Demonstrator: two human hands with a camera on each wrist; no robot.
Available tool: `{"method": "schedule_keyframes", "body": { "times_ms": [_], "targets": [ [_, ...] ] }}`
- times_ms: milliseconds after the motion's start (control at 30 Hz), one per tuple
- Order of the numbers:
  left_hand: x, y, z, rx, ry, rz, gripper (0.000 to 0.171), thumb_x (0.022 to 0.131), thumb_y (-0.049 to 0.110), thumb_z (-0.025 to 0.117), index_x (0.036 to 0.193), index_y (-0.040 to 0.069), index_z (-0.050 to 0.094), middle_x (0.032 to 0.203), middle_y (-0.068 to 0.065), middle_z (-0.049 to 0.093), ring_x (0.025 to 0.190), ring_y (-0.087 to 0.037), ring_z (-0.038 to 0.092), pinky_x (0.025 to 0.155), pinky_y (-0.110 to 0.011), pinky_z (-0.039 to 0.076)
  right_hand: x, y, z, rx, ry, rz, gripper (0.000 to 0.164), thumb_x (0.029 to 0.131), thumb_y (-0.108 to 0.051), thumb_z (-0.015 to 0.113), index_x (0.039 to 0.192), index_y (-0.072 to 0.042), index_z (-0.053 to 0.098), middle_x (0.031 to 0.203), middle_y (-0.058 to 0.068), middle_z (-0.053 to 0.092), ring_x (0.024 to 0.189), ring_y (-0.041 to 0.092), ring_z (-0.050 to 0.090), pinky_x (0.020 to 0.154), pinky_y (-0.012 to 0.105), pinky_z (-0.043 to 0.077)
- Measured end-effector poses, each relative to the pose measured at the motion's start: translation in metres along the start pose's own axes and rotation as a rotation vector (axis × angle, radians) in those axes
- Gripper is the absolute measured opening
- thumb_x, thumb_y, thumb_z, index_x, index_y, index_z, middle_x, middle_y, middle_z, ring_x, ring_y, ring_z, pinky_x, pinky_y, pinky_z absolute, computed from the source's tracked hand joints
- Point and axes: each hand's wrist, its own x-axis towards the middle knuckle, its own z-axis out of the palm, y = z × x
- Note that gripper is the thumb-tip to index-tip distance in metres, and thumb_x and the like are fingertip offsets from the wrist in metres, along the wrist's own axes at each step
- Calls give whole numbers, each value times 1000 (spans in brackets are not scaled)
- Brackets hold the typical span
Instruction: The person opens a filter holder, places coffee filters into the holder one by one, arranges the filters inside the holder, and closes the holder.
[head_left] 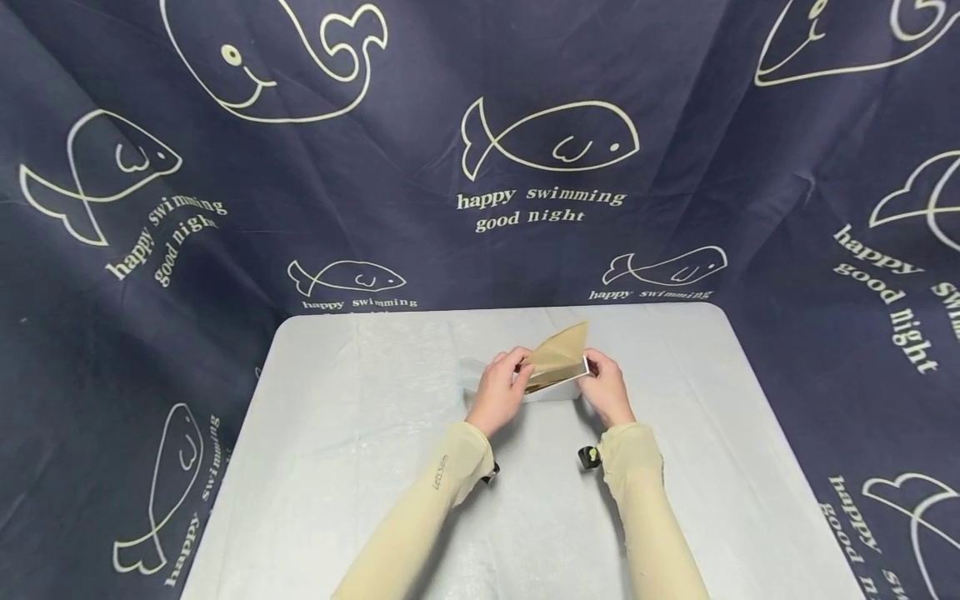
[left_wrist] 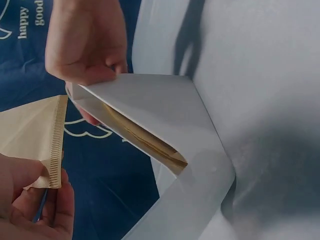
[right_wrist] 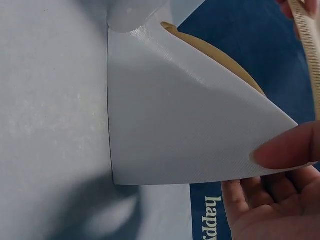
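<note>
A white open-topped box with a slanting rim stands on the table between my hands. Folded brown paper lies inside it. My left hand pinches a tan paper coffee filter by its crimped edge, thumb on one side and fingers on the other. In the head view this filter rises above the box opening. My right hand grips the box's right corner, its thumb flat on the white side wall and its fingers beneath in the right wrist view.
A pale flap extends from the box on the left hand's side. The white-covered table has rounded far corners. Dark blue fish-print cloth hangs behind it and on both sides.
</note>
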Motion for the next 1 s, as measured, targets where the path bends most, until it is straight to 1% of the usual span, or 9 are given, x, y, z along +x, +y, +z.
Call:
{"method": "schedule_keyframes", "body": {
  "times_ms": [133, 233, 367, 433, 500, 600, 800, 900, 1000],
  "targets": [
    [2, -5, 3, 37, 1, -14, 16, 104, 17, 61, 116, 11, 69, 103, -7, 73, 97, -22, 65, 86, -38, 53, 2, -1, 0, -25, -18, -13, 27, 81, 10, 53, 103, 2, 68, 96, 18, 68, 86, 20, 54, 76, 19, 42],
    [3, -8, 6, 81, -8, -11, 15, 104, 16, 62, 116, 11, 70, 104, -7, 74, 97, -22, 65, 86, -39, 53, 3, -1, 1, -33, -16, -14, 26, 79, 11, 51, 98, 3, 66, 89, 15, 63, 82, 21, 52, 73, 21, 40],
    [4, -11, 11, 162, -22, 11, 15, 103, 14, 62, 116, 12, 70, 105, -6, 76, 97, -23, 67, 86, -39, 55, 3, 0, 0, -46, -5, 1, 21, 72, 12, 48, 88, 3, 59, 78, 7, 52, 76, 21, 46, 66, 26, 36],
    [5, -11, 14, 208, -24, 27, 15, 102, 13, 63, 116, 12, 70, 104, -5, 77, 96, -23, 68, 86, -39, 57, 4, 0, -1, -47, 1, 16, 23, 69, 13, 47, 87, 3, 58, 77, 5, 50, 76, 21, 45, 65, 26, 35],
    [7, -11, 17, 254, -25, 47, 15, 102, 12, 64, 115, 12, 71, 104, -5, 78, 95, -22, 69, 85, -38, 57, 5, 0, -2, -48, 8, 25, 25, 67, 14, 47, 88, 4, 58, 77, 6, 50, 76, 22, 44, 65, 27, 35],
    [9, -12, 23, 330, -29, 75, 11, 101, 12, 66, 110, 12, 71, 101, -3, 79, 94, -21, 70, 84, -36, 58, 5, -1, -2, -31, 10, 32, 34, 66, 15, 46, 93, 4, 64, 82, 10, 57, 78, 21, 47, 66, 25, 37],
    [13, -12, 30, 511, -57, 110, 7, 100, 14, 66, 104, 14, 72, 99, 1, 79, 92, -17, 68, 84, -29, 57, 6, -2, -1, -17, 0, 46, 44, 69, 16, 45, 102, 2, 71, 96, 18, 69, 83, 18, 54, 73, 21, 43],
    [13, -12, 32, 595, -82, 127, 10, 100, 16, 67, 107, 13, 73, 101, 0, 78, 90, -17, 67, 85, -28, 56, 6, -3, 0, -2, -9, 56, 44, 72, 16, 48, 104, 1, 75, 105, 20, 72, 90, 16, 60, 80, 19, 45],
    [12, -11, 34, 647, -102, 135, 12, 99, 17, 67, 108, 12, 74, 100, -1, 77, 89, -18, 68, 85, -29, 57, 6, -4, 0, 11, -17, 66, 42, 76, 15, 51, 106, -2, 77, 111, 19, 74, 99, 18, 64, 86, 17, 45]
  ]
}}
